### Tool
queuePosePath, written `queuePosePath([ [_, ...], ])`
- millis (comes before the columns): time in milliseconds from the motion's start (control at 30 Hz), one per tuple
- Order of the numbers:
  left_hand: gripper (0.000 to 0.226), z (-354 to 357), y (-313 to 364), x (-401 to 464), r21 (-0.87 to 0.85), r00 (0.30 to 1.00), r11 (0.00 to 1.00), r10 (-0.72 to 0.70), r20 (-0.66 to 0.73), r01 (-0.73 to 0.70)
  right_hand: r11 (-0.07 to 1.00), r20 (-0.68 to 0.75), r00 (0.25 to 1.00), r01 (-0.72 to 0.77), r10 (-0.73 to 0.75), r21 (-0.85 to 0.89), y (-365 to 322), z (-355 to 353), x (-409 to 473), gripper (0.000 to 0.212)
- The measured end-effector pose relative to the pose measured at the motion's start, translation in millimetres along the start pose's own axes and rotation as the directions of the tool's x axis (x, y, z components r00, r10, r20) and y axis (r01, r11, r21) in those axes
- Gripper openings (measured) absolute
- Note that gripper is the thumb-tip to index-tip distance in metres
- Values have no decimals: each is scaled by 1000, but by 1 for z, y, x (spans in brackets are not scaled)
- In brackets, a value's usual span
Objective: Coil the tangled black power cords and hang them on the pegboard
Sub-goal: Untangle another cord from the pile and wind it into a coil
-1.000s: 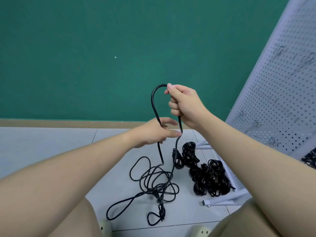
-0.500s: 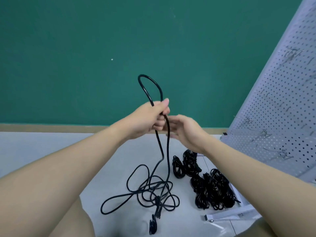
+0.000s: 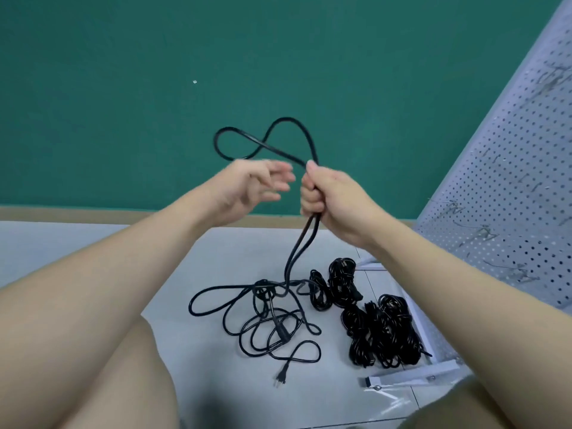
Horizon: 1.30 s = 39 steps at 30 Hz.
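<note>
My right hand (image 3: 328,202) grips a black power cord (image 3: 291,140) in a fist at chest height. Two loops of the cord stand up above the fist, crossing like a figure eight. Two strands hang from the fist to a loose tangle (image 3: 269,320) on the floor, with the plug (image 3: 281,376) lying at its near end. My left hand (image 3: 250,187) hovers just left of the fist, fingers spread and blurred, holding nothing. The white pegboard (image 3: 510,187) with wire hooks leans at the right.
Several bundled black cords (image 3: 371,323) lie on the pale floor beside the pegboard's white foot (image 3: 411,380). A green wall stands behind. My bare knees frame the bottom left and bottom right of the view.
The cord has passed from my left hand to my right, which now grips it in a fist. My left hand has let go and opened. A second loop stands above the fist.
</note>
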<state>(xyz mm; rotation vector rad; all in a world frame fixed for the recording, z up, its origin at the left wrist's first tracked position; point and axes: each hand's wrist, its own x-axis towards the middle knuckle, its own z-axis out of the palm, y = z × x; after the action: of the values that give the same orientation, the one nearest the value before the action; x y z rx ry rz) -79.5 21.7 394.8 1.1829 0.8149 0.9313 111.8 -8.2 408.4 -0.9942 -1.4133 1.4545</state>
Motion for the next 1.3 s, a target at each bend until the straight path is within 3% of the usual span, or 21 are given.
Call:
queuePosePath([
  [100, 69, 19, -30, -9, 451, 946, 890, -195, 258, 61, 994, -23, 999, 45, -43, 98, -16, -2, 9, 38],
  [167, 47, 34, -45, -9, 604, 939, 797, -225, 262, 23, 987, -30, 998, 66, -62, 144, -23, -2, 14, 38],
  [233, 13, 44, -56, -6, 671, 964, 741, -165, 211, -20, 983, -47, 996, 82, -75, 163, -27, 1, 18, 38],
  [300, 21, 45, -57, -4, 708, 983, 705, -96, 155, -43, 982, -80, 994, 89, -77, 165, -28, 3, 23, 37],
  [400, 30, 43, -50, -5, 675, 991, 734, -14, 137, -82, 986, -128, 989, 89, -71, 140, -27, 5, 28, 35],
  [533, 30, 39, -23, -6, 449, 987, 884, 161, -28, -131, 970, -163, 982, 54, -95, -239, -13, -4, 33, 36],
  [600, 31, 30, -9, -3, 296, 964, 942, 214, -159, -160, 971, 2, 1000, -5, 5, -239, -4, -9, 29, 38],
  [667, 30, 18, 2, -2, 122, 947, 975, 209, -243, -184, 926, 200, 974, -27, 110, -377, 7, -7, 19, 34],
  [733, 31, 11, 7, -4, 37, 951, 984, 180, -252, -176, 847, 219, 965, -4, 142, -532, 18, -1, 12, 26],
  [800, 32, 8, 9, -7, 39, 952, 984, 177, -250, -173, 788, 182, 978, 31, 103, -615, 26, 7, 9, 16],
  [967, 33, 11, 14, -15, 129, 913, 983, 168, -373, -128, 759, 90, 996, 78, -26, -647, 26, 15, 9, 29],
  [1033, 40, 19, 8, -26, 276, 950, 961, 70, -305, 18, 751, 39, 997, 70, -60, -657, 24, 14, 7, 31],
  [1100, 39, 29, -3, -36, 475, 979, 869, -51, -198, 141, 748, 6, 999, 42, -51, -662, 24, 10, 5, 36],
  [1233, 26, 30, -11, -37, 368, 982, 911, -158, -103, 186, 796, -58, 998, -49, 17, -604, 30, 5, 0, 39],
  [1300, 28, 29, -14, -38, 393, 971, 890, -238, -36, 232, 857, -122, 991, -111, 57, -503, 30, 3, -2, 37],
])
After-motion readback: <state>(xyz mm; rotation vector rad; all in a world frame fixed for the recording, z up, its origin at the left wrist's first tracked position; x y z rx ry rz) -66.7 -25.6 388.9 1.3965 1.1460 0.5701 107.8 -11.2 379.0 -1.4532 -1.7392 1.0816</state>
